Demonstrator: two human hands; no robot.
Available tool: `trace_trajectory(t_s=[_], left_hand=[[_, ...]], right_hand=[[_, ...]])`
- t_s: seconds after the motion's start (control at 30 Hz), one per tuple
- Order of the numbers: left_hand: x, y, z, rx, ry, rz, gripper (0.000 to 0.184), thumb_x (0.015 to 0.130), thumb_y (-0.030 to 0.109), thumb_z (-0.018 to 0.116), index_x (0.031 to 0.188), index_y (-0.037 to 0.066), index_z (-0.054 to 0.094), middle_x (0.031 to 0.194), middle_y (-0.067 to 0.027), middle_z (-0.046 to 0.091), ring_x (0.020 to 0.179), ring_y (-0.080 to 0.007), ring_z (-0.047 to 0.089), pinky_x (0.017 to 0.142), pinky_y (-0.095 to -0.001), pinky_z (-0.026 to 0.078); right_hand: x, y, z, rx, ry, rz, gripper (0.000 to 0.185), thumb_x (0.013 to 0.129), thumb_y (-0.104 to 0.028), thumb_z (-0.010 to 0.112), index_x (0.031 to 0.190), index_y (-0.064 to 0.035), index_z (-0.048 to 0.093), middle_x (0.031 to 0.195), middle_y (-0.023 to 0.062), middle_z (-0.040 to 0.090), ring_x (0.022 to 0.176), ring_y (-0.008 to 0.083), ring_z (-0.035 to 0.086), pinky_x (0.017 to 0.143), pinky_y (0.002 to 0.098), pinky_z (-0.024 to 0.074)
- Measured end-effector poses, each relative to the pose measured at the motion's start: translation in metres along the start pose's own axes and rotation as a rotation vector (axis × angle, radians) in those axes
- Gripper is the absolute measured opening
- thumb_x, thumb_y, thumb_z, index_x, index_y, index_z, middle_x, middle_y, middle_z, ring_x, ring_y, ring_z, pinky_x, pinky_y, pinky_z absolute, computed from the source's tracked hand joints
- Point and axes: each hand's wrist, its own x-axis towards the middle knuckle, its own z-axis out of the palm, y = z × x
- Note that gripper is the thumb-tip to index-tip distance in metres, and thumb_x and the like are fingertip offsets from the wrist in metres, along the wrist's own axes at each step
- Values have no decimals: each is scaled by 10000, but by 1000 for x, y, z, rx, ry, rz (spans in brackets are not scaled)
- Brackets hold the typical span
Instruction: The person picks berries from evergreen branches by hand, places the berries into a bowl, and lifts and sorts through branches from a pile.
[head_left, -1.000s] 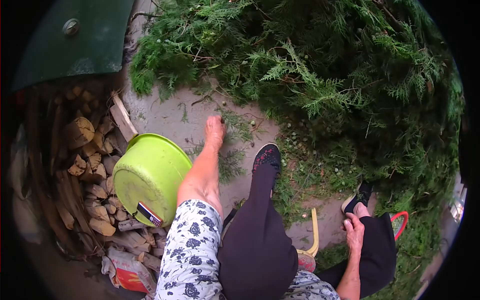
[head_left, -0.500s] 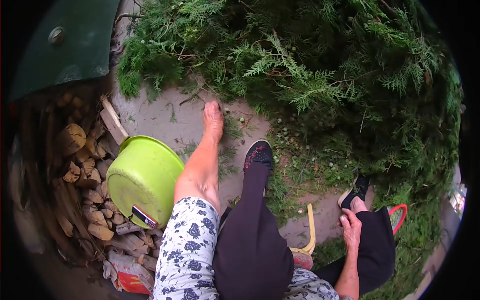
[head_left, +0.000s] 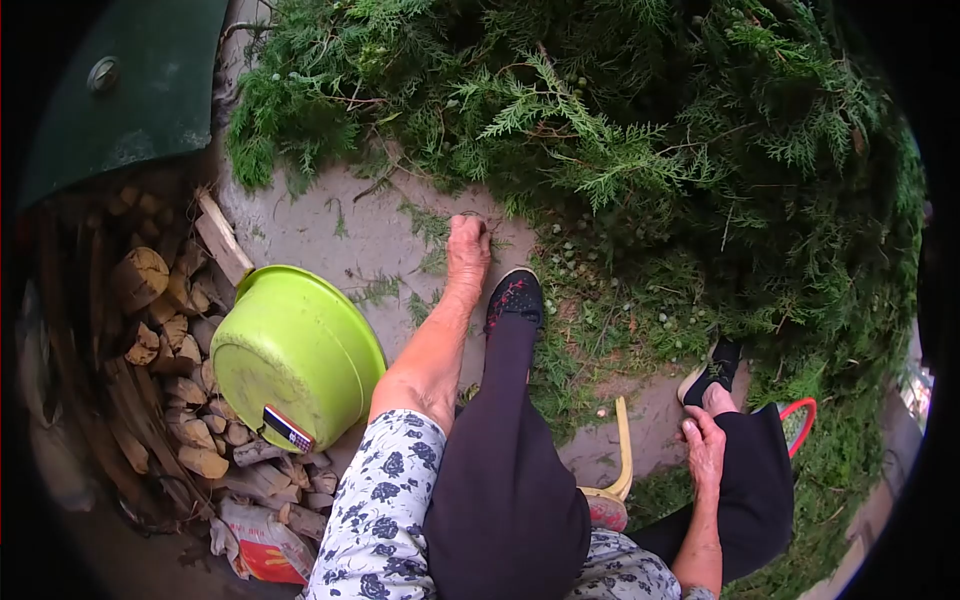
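Observation:
My left hand [head_left: 468, 246] reaches down to the concrete ground [head_left: 310, 235], just up and left of my dark shoe [head_left: 515, 298]. Its fingers are curled together, and what they hold, if anything, is hidden. Small green sprigs [head_left: 428, 225] lie on the ground beside it. Over by my other leg, my right hand [head_left: 705, 440] rests near the ankle with its fingers bent; I cannot make out anything in them. A large heap of green conifer branches [head_left: 600, 130] fills the area beyond both hands.
A lime-green tub [head_left: 290, 360] lies tipped beside split firewood [head_left: 180, 390]. A printed bag [head_left: 265, 545] is below the wood. A dark green panel [head_left: 120, 100] stands at upper left. A yellow curved piece [head_left: 624, 450] and a red-rimmed object [head_left: 803, 425] are near my legs.
My left hand has moved right across the ground, closer to my shoe, with its fingers curled. My right hand stays near the ankle. The view has shifted slightly.

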Motion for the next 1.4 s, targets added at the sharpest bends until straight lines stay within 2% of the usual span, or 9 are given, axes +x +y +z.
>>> trace_trajectory(t_s=[0.17, 0.33, 0.4, 0.43, 0.73, 0.8, 0.97, 1.3, 1.4], left_hand=[[5, -35, -8, -349, 143, -391, 241, 753, 39, 529, 976, -19, 601, 814, -57, 563, 626, -134, 580, 546, -251, 488], [11, -36, -16, -552, 289, -546, 239, 757, 37, 507, 971, -28, 594, 698, -49, 563, 563, -104, 555, 509, -239, 469], [12, -56, -2, -103, 213, -198, 258, 734, 16, 508, 975, 12, 602, 748, -90, 581, 630, -162, 577, 573, -286, 477], [11, -24, -16, -9, 146, -52, 258, 700, -11, 517, 931, 52, 612, 827, -169, 553, 834, -332, 551, 750, -377, 452], [6, -16, -12, 145, 15, -10, 184, 681, 17, 621, 862, 22, 584, 775, -138, 546, 732, -290, 570, 651, -359, 482], [3, -4, -19, -648, -109, -614, 136, 725, 45, 628, 843, -5, 585, 728, -92, 573, 608, -190, 579, 538, -291, 492], [-13, 40, -52, -1151, -172, -841, 162, 785, 49, 562, 938, -4, 543, 725, -67, 580, 557, -138, 556, 472, -243, 457], [-4, 148, -163, -1394, -452, -634, 205, 866, 216, 571, 878, 12, 582, 717, -47, 566, 537, -91, 483, 427, -197, 376], [-11, 225, -204, -1254, -435, -356, 251, 882, 210, 545, 988, -17, 572, 836, -83, 585, 717, -152, 570, 619, -266, 505]], right_hand=[[2, 4, -1, 6, -5, -4, 248, 821, -33, 523, 1054, 40, 566, 738, 39, 551, 636, 108, 546, 615, 240, 445], [0, 7, -1, -2, -16, 9, 250, 818, -32, 524, 1054, 39, 566, 737, 39, 551, 637, 109, 548, 614, 241, 444], [1, 6, -2, -23, -31, 11, 251, 830, -52, 514, 1060, 37, 563, 783, 23, 533, 643, 102, 527, 617, 231, 453], [1, 5, -2, -23, -29, 12, 251, 830, -52, 514, 1060, 37, 563, 783, 23, 533, 643, 102, 527, 617, 231, 453], [-2, 0, -3, -12, 11, 8, 248, 816, -54, 536, 1049, 21, 573, 728, 39, 561, 649, 107, 550, 626, 241, 441], [-4, -5, -3, -33, 15, -50, 246, 817, -56, 538, 1049, 20, 573, 734, 40, 563, 658, 109, 550, 630, 241, 443], [-11, -14, -3, -20, -29, -129, 242, 814, -56, 543, 1045, 14, 570, 746, 49, 571, 678, 116, 556, 647, 257, 450], [-38, -62, -14, -30, 85, -432, 238, 835, -101, 546, 1049, -5, 584, 748, 65, 591, 689, 117, 585, 625, 256, 440], [-41, -51, -6, 203, 88, -441, 250, 870, -147, 532, 1072, -6, 574, 804, 61, 614, 700, 130, 600, 639, 249, 469]])
